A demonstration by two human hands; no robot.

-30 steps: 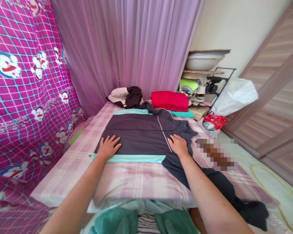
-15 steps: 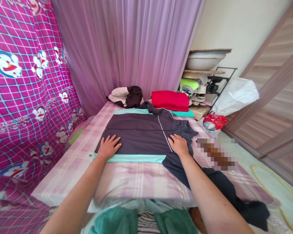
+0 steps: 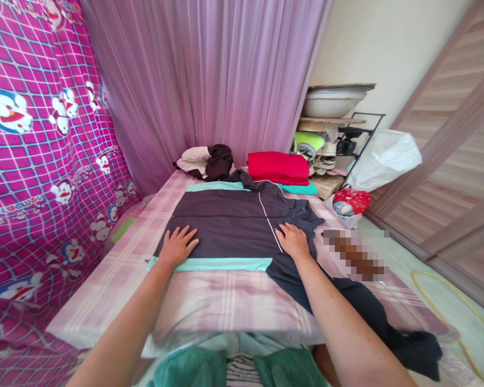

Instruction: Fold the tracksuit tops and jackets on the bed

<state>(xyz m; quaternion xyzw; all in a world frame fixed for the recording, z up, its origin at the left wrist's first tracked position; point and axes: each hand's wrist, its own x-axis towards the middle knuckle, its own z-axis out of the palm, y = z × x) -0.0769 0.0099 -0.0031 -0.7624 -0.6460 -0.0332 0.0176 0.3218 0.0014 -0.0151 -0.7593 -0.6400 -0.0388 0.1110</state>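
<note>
- Head view, far left: magenta cloth with blue-white grid and cartoon figures (image 3: pixel 12 172), hanging.
- Desk (image 3: pixel 105 301), pink-and-white plaid cover, reaches from beside it across to the right.
- Left hand (image 3: pixel 178 247): palm down, fingers spread, flat on jacket near hem end.
- Crumpled white-and-black garment (image 3: pixel 205 161) at desk's far edge, before pleated purple curtain (image 3: pixel 226 70).
- Dark jacket with turquoise side strips and white piping (image 3: pixel 221 204): laid out mid-desk under both hands, hem left, collar end right; near sleeve (image 3: pixel 358 301) runs right, passing under right forearm.
- Folded red cloth (image 3: pixel 278 167) on folded teal cloth (image 3: pixel 302 190), just beyond jacket.
- Right hand (image 3: pixel 293 240): palm down, fingers slightly spread, on jacket beside piping.
- Pixelated patch on desk, right of jacket; contents can't tell.
- Off desk, right: wide white basin (image 3: pixel 333 103) atop rack; red printed bag (image 3: pixel 353 200); big white bag (image 3: pixel 387 158); wood-grain panels (image 3: pixel 439 129).
</note>
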